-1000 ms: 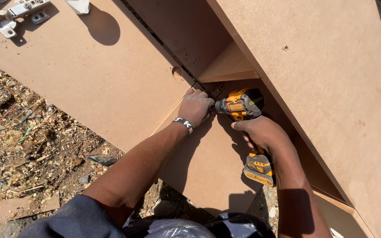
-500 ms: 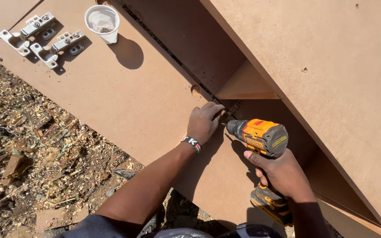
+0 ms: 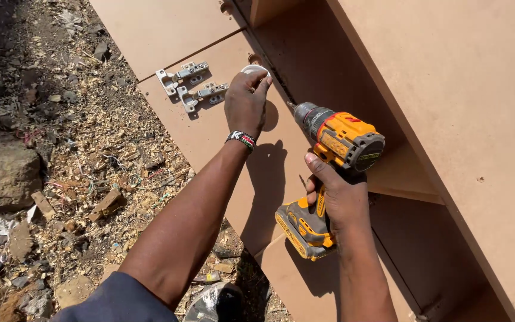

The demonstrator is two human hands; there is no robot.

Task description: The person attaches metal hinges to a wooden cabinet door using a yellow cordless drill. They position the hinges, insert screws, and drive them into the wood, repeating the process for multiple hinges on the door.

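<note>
A large brown board cabinet (image 3: 448,89) filled the right and upper part of the frame, with a flat brown panel (image 3: 168,30) lying beside it across the upper centre. Left of these, the ground (image 3: 61,167) was strewn with wood shavings and scraps. At centre right, the right hand (image 3: 338,197) was wrapped around the grip of a yellow cordless drill (image 3: 329,161), its chuck pointing toward the upper left. The left hand (image 3: 247,101), wearing a beaded wristband (image 3: 241,139), reached to upper centre, fingers closed on a small white cup (image 3: 255,69). Two metal hinges (image 3: 192,86) lay just left of it on the panel.
</note>
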